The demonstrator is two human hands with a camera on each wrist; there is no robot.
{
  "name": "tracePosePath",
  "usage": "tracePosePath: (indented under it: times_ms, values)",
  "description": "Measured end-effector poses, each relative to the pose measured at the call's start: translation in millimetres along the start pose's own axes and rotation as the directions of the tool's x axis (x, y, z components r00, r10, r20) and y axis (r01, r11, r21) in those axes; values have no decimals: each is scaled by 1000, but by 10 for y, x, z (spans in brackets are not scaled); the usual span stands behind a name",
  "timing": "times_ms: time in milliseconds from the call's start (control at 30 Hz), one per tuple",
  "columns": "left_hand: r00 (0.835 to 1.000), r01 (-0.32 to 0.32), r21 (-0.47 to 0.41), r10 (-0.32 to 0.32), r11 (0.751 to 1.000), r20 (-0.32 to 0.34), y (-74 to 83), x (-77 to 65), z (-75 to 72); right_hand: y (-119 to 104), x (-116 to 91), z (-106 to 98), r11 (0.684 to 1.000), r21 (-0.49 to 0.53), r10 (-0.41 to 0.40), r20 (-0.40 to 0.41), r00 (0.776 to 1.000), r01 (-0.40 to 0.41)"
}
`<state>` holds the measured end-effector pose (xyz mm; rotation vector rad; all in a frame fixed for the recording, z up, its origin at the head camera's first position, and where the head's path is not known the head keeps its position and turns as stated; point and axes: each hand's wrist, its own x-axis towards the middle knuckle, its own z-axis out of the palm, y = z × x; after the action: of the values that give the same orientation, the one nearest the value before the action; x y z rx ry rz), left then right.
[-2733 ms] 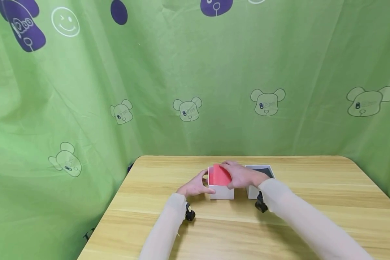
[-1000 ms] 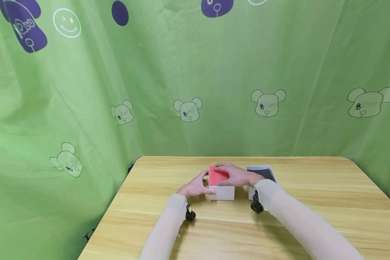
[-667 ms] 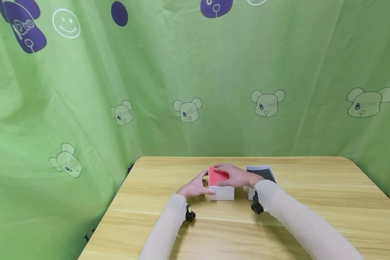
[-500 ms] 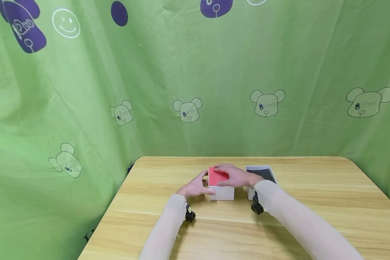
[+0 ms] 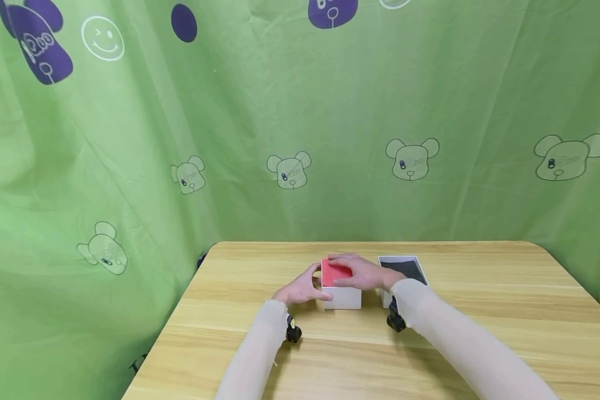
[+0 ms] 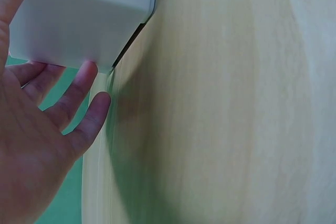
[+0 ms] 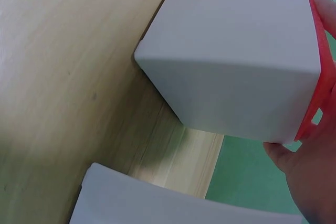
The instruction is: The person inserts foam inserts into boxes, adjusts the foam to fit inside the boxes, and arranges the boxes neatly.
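A small white box [image 5: 343, 298] stands on the wooden table, its top covered by a red square sheet [image 5: 331, 271]. My left hand [image 5: 301, 289] grips the box at its left side, thumb on the near face and fingers toward the far side. In the right wrist view, the red sheet's edge [image 7: 319, 90] shows just above the box's rim. My right hand [image 5: 360, 272] lies over the red sheet with fingers and thumb spread across it, hiding its right part. One fingertip [image 7: 278, 153] reaches the box's upper edge in that view.
To the right stands a second white box [image 5: 386, 299] with dark grey material [image 5: 405, 270] inside, partly behind my right wrist. Green printed curtain [image 5: 330, 211] hangs behind the wooden table [image 5: 260, 261]. Small black cameras sit on both wrists.
The red sheet stood tilted up under my right hand; now it lies flat at the box's top. My right hand has moved slightly left and flattened over it. The left hand keeps its hold.
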<state>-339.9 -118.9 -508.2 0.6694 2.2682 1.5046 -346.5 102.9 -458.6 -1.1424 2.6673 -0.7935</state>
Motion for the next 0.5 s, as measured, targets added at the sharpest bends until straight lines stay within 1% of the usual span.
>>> tracePosePath:
  times_ms: [233,433,500]
  values:
    - [1000,8,3,-8,1000,-6,0,6,-3,14,12,-6,1000,10,-15,2,1000,15]
    - [1000,21,7,-21,1000,-4,-2,8,-13,18,18,-10,999,20,-50,-14,999,50]
    - [1000,20,10,-20,1000,-5,-4,9,-16,17,24,-11,999,26,-47,-14,999,48]
